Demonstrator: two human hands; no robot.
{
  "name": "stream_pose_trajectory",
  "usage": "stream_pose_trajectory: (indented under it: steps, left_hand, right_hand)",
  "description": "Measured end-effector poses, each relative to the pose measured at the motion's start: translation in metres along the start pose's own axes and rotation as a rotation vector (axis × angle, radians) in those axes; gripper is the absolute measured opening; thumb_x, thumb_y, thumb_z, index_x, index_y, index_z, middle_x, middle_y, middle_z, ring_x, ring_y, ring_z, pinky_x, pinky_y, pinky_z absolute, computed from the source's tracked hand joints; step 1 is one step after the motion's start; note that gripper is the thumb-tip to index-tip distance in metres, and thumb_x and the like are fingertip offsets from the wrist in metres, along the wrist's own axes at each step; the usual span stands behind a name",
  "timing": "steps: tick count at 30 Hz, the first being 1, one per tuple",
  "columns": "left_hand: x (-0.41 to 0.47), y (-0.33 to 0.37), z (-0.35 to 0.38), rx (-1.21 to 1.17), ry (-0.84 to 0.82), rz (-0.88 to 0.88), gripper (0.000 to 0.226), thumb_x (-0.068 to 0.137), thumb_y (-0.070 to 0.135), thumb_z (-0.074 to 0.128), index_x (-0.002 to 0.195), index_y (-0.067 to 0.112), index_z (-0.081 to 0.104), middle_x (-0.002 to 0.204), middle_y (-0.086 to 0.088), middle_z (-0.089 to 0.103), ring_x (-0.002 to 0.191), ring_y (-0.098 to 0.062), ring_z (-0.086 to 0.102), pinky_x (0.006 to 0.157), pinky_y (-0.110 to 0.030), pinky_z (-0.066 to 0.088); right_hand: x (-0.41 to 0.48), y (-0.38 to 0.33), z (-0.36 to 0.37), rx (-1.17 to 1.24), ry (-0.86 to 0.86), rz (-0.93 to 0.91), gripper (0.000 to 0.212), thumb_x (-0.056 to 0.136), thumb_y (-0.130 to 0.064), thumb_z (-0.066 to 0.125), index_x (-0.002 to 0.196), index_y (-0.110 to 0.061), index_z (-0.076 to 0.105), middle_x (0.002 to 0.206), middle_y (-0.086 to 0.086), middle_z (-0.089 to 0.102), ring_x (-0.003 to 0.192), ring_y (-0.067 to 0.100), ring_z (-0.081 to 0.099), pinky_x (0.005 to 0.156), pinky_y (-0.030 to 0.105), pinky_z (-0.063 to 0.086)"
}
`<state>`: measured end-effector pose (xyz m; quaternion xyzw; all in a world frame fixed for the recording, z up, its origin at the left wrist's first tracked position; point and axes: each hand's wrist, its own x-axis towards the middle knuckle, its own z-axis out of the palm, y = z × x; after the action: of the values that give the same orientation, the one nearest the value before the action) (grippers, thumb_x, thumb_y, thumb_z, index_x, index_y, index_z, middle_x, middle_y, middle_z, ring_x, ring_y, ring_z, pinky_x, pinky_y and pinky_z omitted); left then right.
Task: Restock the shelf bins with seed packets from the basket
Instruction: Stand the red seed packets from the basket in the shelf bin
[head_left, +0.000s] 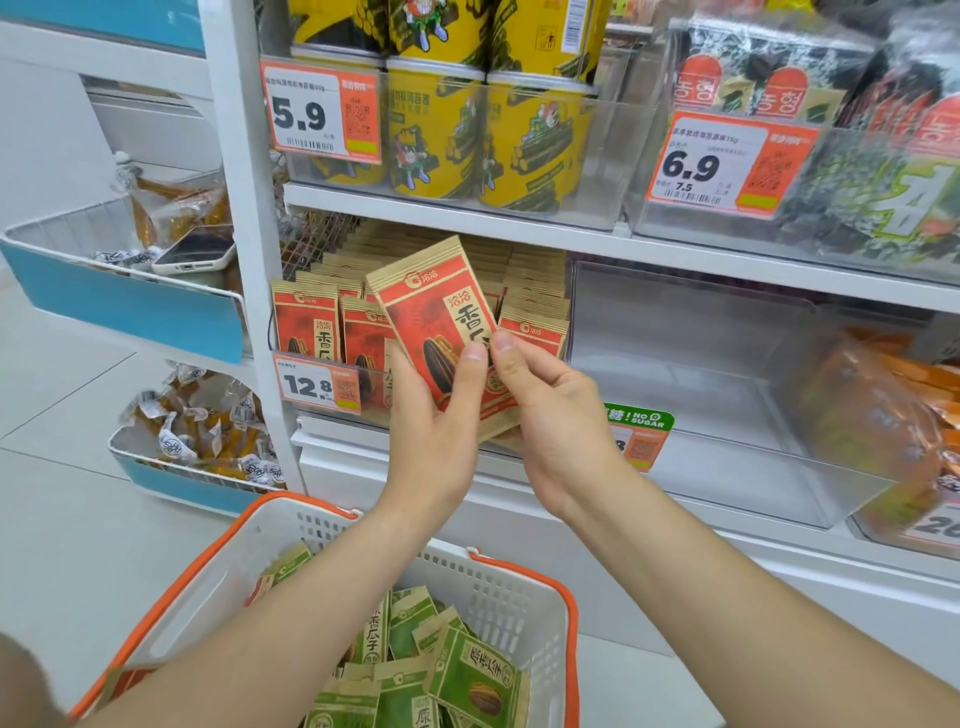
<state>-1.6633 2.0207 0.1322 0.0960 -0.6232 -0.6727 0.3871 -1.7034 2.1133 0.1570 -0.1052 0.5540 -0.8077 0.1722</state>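
The person stands close to the shelf, holding a red seed packet (431, 317) tilted just in front of the clear bin (371, 387), where more red packets (306, 327) stand filed in rows. The left hand (441, 421) grips the packet's lower half with the thumb laid across the front. The right hand (550, 410) pinches its right edge between thumb and forefinger. Paper edges peeking out below suggest a few more packets behind it, though I can't be sure. It looks light and flat, a paper pouch with some stiffness and loose seeds inside that can shift. I'd take it by the side edges or the sealed top, which should keep it straight enough to slip in upright. Near the person's waist, the white basket (524, 571) holds green packets (478, 680), well apart from the bin.
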Motion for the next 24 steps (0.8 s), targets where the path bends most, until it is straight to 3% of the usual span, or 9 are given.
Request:
stream_pose_trajectory:
  steps: [3, 7, 10, 12, 14, 15, 18, 21, 24]
  left_hand:
    - [0.002, -0.003, 0.000, 0.020, -0.079, -0.003, 0.035, 0.105, 0.035, 0.061, 0.136, 0.030, 0.047, 0.129, 0.008, 0.069, 0.122, -0.013, 0.066, 0.105, -0.044, 0.053]
    - [0.000, 0.001, 0.001, 0.076, -0.046, 0.018, 0.025, 0.109, 0.038, 0.052, 0.125, 0.020, 0.049, 0.116, 0.014, 0.069, 0.110, -0.002, 0.067, 0.093, -0.027, 0.052]
    - [0.001, 0.001, -0.003, 0.149, -0.030, 0.068, 0.035, 0.103, 0.051, 0.052, 0.120, 0.021, 0.051, 0.110, 0.016, 0.069, 0.105, -0.006, 0.069, 0.089, -0.036, 0.056]
    - [0.003, 0.000, -0.007, 0.161, -0.052, 0.071, 0.039, 0.102, 0.056, 0.055, 0.119, 0.021, 0.051, 0.107, 0.009, 0.070, 0.095, -0.020, 0.074, 0.071, -0.046, 0.061]
    - [0.007, 0.002, -0.011, 0.161, -0.074, 0.047, 0.040, 0.101, 0.057, 0.057, 0.119, 0.022, 0.052, 0.100, 0.002, 0.071, 0.077, -0.029, 0.075, 0.050, -0.043, 0.058]
    - [0.010, 0.003, -0.013, 0.185, -0.075, 0.058, 0.039, 0.102, 0.057, 0.057, 0.121, 0.023, 0.054, 0.100, 0.003, 0.072, 0.076, -0.027, 0.075, 0.052, -0.044, 0.057]
    - [0.019, 0.005, -0.018, 0.267, -0.162, 0.144, 0.037, 0.104, 0.052, 0.057, 0.129, 0.025, 0.059, 0.112, 0.006, 0.073, 0.102, -0.015, 0.072, 0.085, -0.046, 0.058]
    - [0.020, 0.009, -0.017, 0.294, -0.316, 0.142, 0.041, 0.099, 0.046, 0.064, 0.132, 0.024, 0.058, 0.113, 0.009, 0.073, 0.105, -0.009, 0.070, 0.088, -0.031, 0.057]
    - [0.019, 0.002, -0.017, 0.363, -0.324, 0.137, 0.045, 0.097, 0.051, 0.065, 0.132, 0.023, 0.053, 0.109, 0.011, 0.073, 0.099, -0.004, 0.070, 0.082, -0.023, 0.054]
  right_hand:
    - [0.002, -0.003, -0.005, 0.010, 0.045, 0.036, 0.029, 0.096, -0.034, 0.073, 0.116, -0.013, 0.079, 0.111, 0.013, 0.079, 0.109, 0.039, 0.074, 0.089, 0.054, 0.062]
    - [-0.002, -0.001, -0.003, -0.026, 0.110, 0.017, 0.031, 0.093, -0.035, 0.076, 0.107, -0.009, 0.082, 0.101, 0.012, 0.081, 0.100, 0.033, 0.077, 0.086, 0.047, 0.064]
    - [-0.003, -0.002, -0.004, -0.105, 0.109, 0.032, 0.031, 0.093, -0.036, 0.077, 0.099, -0.007, 0.082, 0.093, 0.015, 0.080, 0.079, 0.030, 0.077, 0.066, 0.043, 0.062]
    - [-0.001, -0.007, -0.007, -0.133, 0.062, 0.053, 0.033, 0.092, -0.032, 0.079, 0.095, 0.001, 0.080, 0.090, 0.022, 0.078, 0.068, 0.034, 0.072, 0.057, 0.042, 0.057]
    - [0.002, -0.017, -0.010, -0.146, 0.009, 0.058, 0.032, 0.089, -0.024, 0.082, 0.101, 0.004, 0.073, 0.091, 0.022, 0.078, 0.067, 0.033, 0.072, 0.053, 0.037, 0.058]
    - [0.004, -0.023, -0.012, -0.181, -0.013, 0.047, 0.034, 0.087, -0.021, 0.083, 0.109, 0.000, 0.068, 0.090, 0.018, 0.078, 0.069, 0.028, 0.073, 0.053, 0.031, 0.057]
    - [0.007, -0.039, -0.018, -0.364, -0.160, -0.048, 0.040, 0.096, -0.019, 0.076, 0.133, -0.016, 0.062, 0.097, 0.006, 0.077, 0.080, 0.011, 0.075, 0.061, 0.018, 0.054]
    - [0.014, -0.045, -0.022, -0.495, -0.249, -0.251, 0.025, 0.104, -0.023, 0.065, 0.127, -0.014, 0.070, 0.112, 0.006, 0.079, 0.100, 0.020, 0.076, 0.081, 0.031, 0.061]
    - [0.025, -0.043, -0.027, -0.575, -0.110, -0.493, 0.018, 0.103, -0.019, 0.068, 0.119, -0.012, 0.073, 0.106, 0.002, 0.080, 0.099, 0.019, 0.076, 0.091, 0.045, 0.061]
